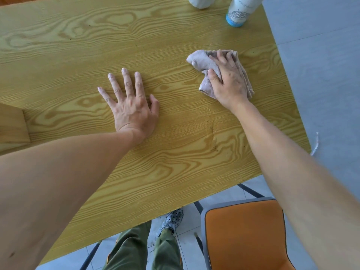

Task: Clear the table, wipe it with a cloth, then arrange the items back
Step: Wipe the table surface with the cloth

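Note:
A yellow wood-grain table (78,55) fills most of the view. My right hand (228,78) presses a crumpled pale pink cloth (200,61) onto the table's right part, thumb and fingers gripping its folds. My left hand (130,102) lies flat on the table's middle, fingers spread, holding nothing. At the far right corner stands a white bottle with a blue base (239,10), and next to it a white container (200,1), both cut off by the top edge. A line of dark crumbs (212,133) lies on the table below the cloth.
An orange chair with a grey frame (243,236) stands at the table's near edge, on the right. My legs in green trousers (136,250) and a patterned shoe (173,219) show under the edge. A grey floor (321,55) runs along the right side. A wooden piece (11,123) sits at the left.

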